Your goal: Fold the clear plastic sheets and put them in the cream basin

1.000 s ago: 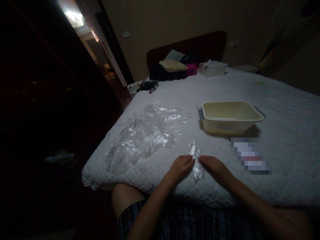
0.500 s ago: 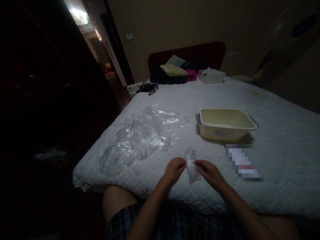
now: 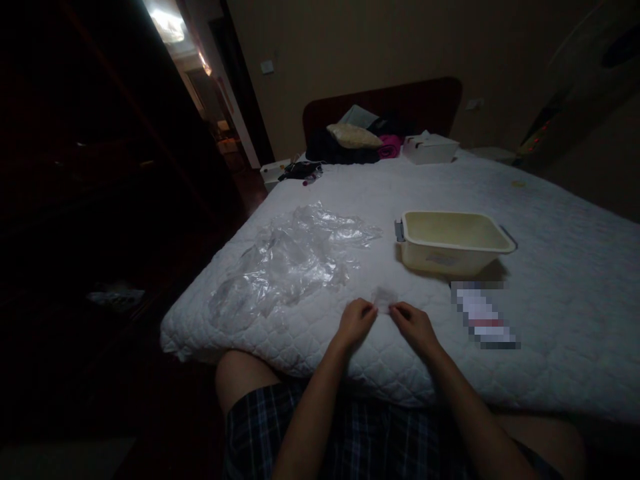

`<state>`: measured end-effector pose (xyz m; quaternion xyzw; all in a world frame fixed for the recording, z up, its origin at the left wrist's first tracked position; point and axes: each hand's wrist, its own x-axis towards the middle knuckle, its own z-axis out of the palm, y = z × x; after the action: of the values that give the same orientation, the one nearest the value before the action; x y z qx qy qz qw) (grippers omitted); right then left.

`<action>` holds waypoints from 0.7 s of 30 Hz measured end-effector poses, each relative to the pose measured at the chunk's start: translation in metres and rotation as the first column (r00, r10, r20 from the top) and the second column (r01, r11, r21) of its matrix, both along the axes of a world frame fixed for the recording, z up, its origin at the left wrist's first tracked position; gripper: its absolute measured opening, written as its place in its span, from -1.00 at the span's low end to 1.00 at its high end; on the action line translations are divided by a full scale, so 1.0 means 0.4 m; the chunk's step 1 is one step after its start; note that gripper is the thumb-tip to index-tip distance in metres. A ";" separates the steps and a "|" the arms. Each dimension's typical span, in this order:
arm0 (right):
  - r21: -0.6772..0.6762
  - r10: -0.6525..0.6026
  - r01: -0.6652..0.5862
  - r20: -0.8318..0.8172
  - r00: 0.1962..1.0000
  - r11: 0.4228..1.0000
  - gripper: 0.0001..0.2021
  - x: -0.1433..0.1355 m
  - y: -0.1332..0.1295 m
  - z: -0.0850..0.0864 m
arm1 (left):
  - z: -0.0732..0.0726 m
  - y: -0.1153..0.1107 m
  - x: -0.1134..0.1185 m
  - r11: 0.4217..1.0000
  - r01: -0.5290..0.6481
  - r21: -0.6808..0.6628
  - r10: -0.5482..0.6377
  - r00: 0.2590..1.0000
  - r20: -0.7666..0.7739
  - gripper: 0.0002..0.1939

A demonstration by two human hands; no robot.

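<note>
A small clear plastic bag lies near the front of the white quilted bed, stretched between my two hands. My left hand pinches its left edge. On the other side, my right hand pinches the right edge, fingertips pressed together. A heap of crumpled clear plastic bags spreads over the bed to the left of my hands. To the right and farther back stands a cream plastic basin with grey handles; no contents show inside.
A blurred-out flat item lies right of my hands. At the headboard are dark clothes, a cushion, a pink roll and a white box. A fan stands at the right.
The small bag's lower part, which hung toward me below my fingers, no longer shows there; the bag looks shorter and folded. The view has shifted slightly.
</note>
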<state>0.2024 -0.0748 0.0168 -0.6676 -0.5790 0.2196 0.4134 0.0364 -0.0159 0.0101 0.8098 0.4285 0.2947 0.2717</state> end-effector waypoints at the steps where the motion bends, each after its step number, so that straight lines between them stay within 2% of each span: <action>1: 0.001 -0.008 0.008 -0.012 1.000 1.000 -0.67 -0.001 0.002 -0.001 | 0.001 -0.001 0.006 1.000 -0.022 0.003 0.022 1.000 -0.005 -0.78; 5: -0.007 -0.073 0.073 -0.044 0.996 0.997 -0.69 -0.002 0.015 -0.008 | 0.001 -0.003 0.031 0.993 -0.119 0.008 0.119 0.993 -0.013 -0.77; 10: -0.014 -0.176 0.176 0.015 0.984 0.984 -0.71 -0.004 0.034 -0.021 | -0.008 -0.007 0.051 0.973 -0.229 0.026 0.229 0.973 -0.031 -0.74; 16: -0.070 -0.237 0.246 0.112 0.965 0.967 -0.74 -0.008 0.044 -0.016 | -0.015 -0.012 0.050 0.965 -0.251 0.071 0.254 0.967 -0.030 -0.73; 21: -0.117 -0.265 0.290 0.187 0.946 0.950 -0.77 -0.014 0.051 -0.008 | -0.015 -0.010 0.050 0.967 -0.247 0.067 0.252 0.964 -0.085 -0.64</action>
<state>0.1968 -0.0542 0.0136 -0.7867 -0.4948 0.1426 0.3405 0.0563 -0.0198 0.0043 0.7694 0.5309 0.3005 0.1893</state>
